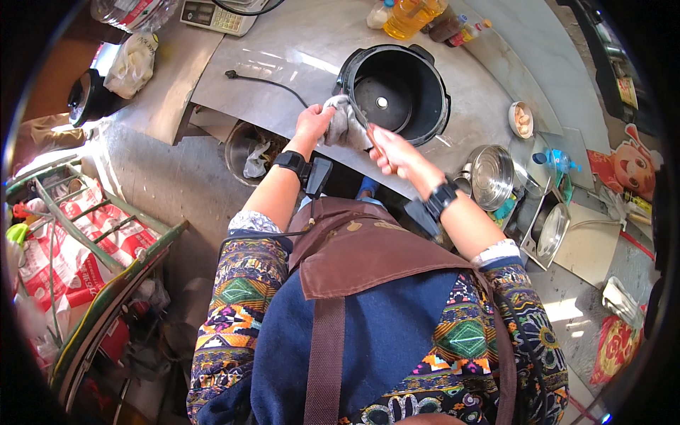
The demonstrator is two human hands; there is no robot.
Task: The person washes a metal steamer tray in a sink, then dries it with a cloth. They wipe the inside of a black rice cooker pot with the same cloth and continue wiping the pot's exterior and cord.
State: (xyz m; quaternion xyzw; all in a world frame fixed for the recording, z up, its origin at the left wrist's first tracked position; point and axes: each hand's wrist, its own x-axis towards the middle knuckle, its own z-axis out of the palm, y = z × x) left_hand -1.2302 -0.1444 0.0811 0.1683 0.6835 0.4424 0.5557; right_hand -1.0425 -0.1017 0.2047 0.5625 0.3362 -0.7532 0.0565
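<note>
My left hand grips a grey-white cloth at the counter's near edge. A wooden-handled tool is held in my right hand; its curved, thin metal part lies against the cloth, and whether it is a knife cannot be told. Just beyond both hands stands a black electric cooker housing without its inner pot, its dark inside showing a round metal sensor at the bottom. A black power cord with its plug runs from behind the cloth to the left over the metal counter.
A bin stands below the counter edge. Metal pans, a bowl of pale pieces and a sink lie right. Bottles and a scale are at the back. A green metal frame holds packages on the left.
</note>
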